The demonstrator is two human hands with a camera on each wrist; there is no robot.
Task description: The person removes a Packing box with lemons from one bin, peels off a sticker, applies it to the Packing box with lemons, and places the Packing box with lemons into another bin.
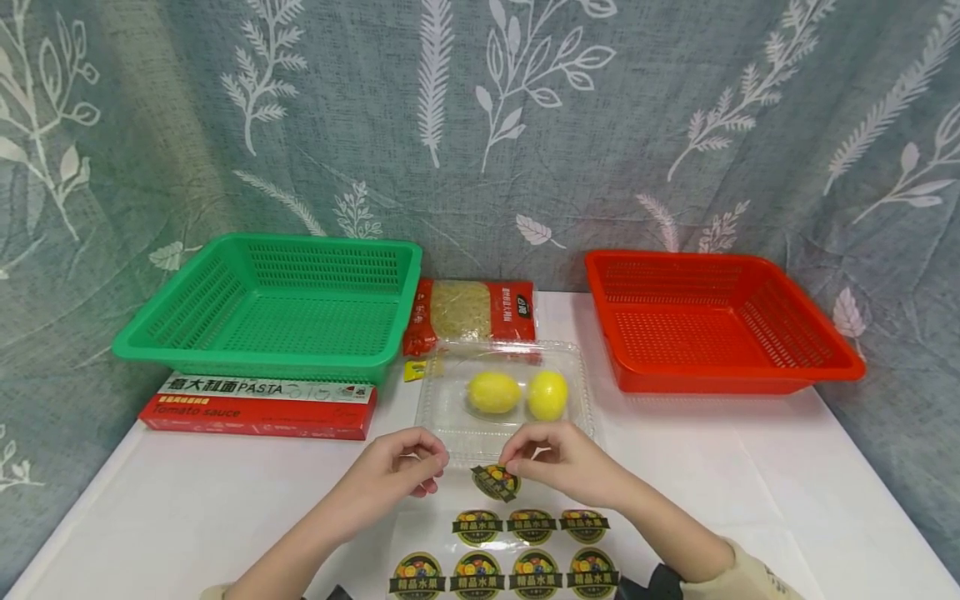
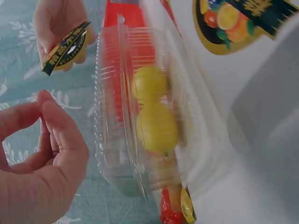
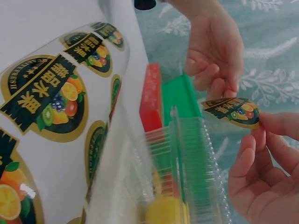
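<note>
In the head view my right hand (image 1: 566,458) pinches a fruit sticker (image 1: 495,482) at its upper edge between thumb and forefinger. The sticker is oval, black and gold with fruit pictures, and hangs tilted over the sticker sheet (image 1: 431,531). Beside it, my left hand (image 1: 401,465) has curled fingers; thumb and forefinger tips meet with nothing visible between them in the left wrist view. Just beyond both hands lies a clear plastic clamshell box (image 1: 457,429). Inside it are two lemons (image 1: 493,392), side by side. Several more stickers remain on the sheet near the body.
A green basket (image 1: 262,363) stands at the back left, behind a red pasta box (image 1: 255,414). At the back right is a red basket (image 1: 705,379). A red-ended bag of pasta (image 1: 461,310) lies behind the clamshell, near the patterned curtain (image 1: 480,167).
</note>
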